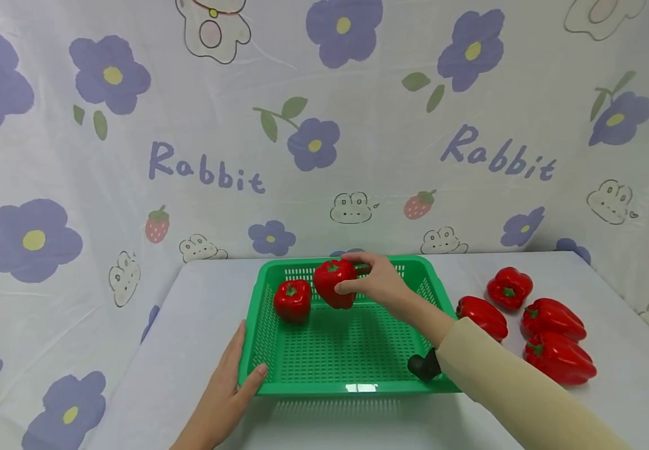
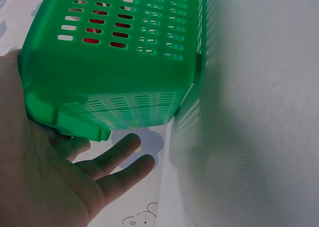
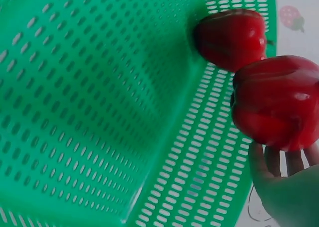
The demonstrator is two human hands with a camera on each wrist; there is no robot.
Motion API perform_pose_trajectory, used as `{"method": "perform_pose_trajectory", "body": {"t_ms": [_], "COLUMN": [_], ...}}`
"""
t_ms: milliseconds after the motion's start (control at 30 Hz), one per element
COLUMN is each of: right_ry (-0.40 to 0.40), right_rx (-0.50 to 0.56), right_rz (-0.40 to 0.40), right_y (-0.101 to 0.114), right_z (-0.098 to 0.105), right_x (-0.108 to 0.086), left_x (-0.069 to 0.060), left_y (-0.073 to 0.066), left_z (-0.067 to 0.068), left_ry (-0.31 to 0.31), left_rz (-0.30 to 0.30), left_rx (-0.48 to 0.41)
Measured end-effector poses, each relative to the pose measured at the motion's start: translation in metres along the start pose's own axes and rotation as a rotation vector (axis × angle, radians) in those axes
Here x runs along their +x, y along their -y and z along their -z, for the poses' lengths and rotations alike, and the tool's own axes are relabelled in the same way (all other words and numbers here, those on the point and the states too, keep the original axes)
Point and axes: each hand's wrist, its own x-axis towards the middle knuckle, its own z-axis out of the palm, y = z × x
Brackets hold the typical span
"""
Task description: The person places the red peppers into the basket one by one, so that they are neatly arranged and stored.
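In the head view, my right hand [image 1: 377,281] grips a red bell pepper [image 1: 332,282] above the back part of a green basket [image 1: 352,389]. The right wrist view shows the held pepper [image 3: 279,105] with the fingers of the right hand [image 3: 289,187] against its side. Another bell pepper [image 1: 293,301] stands inside the basket at the back left corner. My left hand [image 1: 226,381] holds the basket's left side, thumb over the rim. In the left wrist view, several fingers of the left hand [image 2: 60,172] extend along the outside of the basket wall [image 2: 109,70].
Several more peppers lie on the white table right of the basket, one nearest its wall [image 1: 483,317] and one farther back [image 1: 509,287]. A black object [image 1: 424,366] shows at the basket's front right, partly behind the right sleeve. A patterned cloth [image 1: 302,206] hangs behind.
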Motion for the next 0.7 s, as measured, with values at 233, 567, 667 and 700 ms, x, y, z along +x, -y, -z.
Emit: {"method": "perform_pose_trajectory", "body": {"t_ms": [233,567,667,700], "right_ry": [0.019,0.063,0.073,0.077], "right_rx": [-0.030,-0.043,-0.043,-0.044], "right_rz": [-0.024,-0.076,-0.089,-0.093], "right_y": [-0.008,-0.023,-0.026,-0.027], "right_z": [0.002,0.002,0.000,-0.001], "right_x": [0.010,0.021,0.023,0.024], "left_x": [0.002,0.002,0.001,0.000], "left_y": [0.000,-0.002,-0.002,-0.002], "left_z": [-0.001,0.000,0.001,0.002], "left_ry": [0.000,0.005,0.007,0.007], "left_rz": [0.005,0.015,0.025,0.026], "left_rx": [0.003,-0.004,-0.006,-0.006]}}
